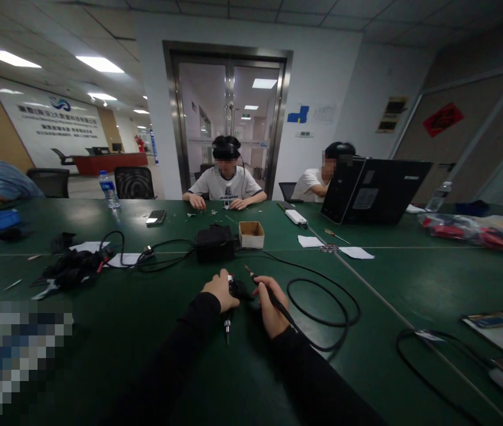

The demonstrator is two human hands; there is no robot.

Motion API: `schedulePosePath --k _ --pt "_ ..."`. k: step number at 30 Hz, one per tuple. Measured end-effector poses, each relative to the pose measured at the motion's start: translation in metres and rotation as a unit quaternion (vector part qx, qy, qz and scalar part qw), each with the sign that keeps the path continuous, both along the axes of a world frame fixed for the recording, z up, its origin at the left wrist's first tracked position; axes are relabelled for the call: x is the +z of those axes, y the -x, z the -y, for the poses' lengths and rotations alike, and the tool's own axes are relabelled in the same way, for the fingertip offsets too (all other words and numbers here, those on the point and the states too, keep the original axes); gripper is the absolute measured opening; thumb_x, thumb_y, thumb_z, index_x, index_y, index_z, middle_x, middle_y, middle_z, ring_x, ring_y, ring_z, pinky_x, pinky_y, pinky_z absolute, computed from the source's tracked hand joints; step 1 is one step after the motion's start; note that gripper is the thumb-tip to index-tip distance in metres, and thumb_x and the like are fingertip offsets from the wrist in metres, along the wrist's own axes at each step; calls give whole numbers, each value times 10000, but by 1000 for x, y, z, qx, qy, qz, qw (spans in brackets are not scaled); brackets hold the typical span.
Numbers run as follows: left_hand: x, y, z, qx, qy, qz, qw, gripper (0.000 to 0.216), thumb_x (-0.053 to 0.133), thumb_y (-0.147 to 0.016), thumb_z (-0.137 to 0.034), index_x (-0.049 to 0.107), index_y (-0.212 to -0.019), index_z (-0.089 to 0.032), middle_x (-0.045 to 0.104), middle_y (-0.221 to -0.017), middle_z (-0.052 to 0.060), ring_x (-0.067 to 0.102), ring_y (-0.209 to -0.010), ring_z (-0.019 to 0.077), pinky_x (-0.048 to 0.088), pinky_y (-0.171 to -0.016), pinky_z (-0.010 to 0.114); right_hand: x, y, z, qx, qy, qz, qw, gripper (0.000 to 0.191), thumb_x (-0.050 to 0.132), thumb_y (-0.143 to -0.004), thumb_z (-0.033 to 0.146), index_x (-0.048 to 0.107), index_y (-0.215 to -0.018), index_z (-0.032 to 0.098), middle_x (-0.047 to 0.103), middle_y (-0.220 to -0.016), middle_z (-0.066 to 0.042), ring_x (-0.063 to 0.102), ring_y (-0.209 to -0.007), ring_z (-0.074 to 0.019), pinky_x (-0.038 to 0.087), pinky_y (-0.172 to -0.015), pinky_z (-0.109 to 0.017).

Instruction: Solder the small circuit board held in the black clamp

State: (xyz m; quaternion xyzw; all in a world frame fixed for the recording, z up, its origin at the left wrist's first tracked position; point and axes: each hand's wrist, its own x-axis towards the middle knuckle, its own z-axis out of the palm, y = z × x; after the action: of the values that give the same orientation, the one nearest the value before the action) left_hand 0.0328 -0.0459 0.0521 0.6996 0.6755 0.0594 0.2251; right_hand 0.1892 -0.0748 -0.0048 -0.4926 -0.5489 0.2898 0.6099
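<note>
My left hand (220, 290) is closed around a small dark connector or tool (235, 289), whose metal tip (227, 329) points toward me over the green table (145, 331). My right hand (269, 305) grips a pen-like soldering iron (251, 275), its tip angled up and left beside the left hand's object. A black cable (322, 307) runs from the iron and loops on the table to the right. Both sleeves are black.
A black box (215, 242) and a small cardboard box (251, 234) stand beyond my hands. Black cables and tools (74, 266) lie at left, with a phone (156, 217) and a water bottle (109, 189). Two people sit across; a laptop (371, 189) stands at right.
</note>
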Motion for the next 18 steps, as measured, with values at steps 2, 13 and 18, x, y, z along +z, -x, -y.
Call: schedulePosePath --k 2,13,18 --pt "0 19 8 -10 16 14 1000 628 728 -671 -297 430 -1213 -189 576 -1250 170 657 -1050 319 527 -861 369 -1 0 0 -4 2 0 1000 272 529 -891 401 681 -963 187 611 -689 3 546 -575 -144 411 -530 -234" --pt "-4 167 94 62 65 103 991 657 625 -611 -386 431 -1209 -195 657 -1163 99 661 -1008 282 519 -846 340 -3 -1 0 -3 1 2 1000 266 531 -907 387 683 -969 178 622 -711 -6 561 -588 -143 420 -542 -229" --pt "-19 215 120 114 22 61 991 620 601 -561 -439 465 -1132 -238 718 -1079 46 666 -1024 291 488 -911 341 -2 -1 1 -3 12 5 1000 281 531 -903 412 681 -969 183 619 -712 -5 556 -592 -149 422 -544 -235"
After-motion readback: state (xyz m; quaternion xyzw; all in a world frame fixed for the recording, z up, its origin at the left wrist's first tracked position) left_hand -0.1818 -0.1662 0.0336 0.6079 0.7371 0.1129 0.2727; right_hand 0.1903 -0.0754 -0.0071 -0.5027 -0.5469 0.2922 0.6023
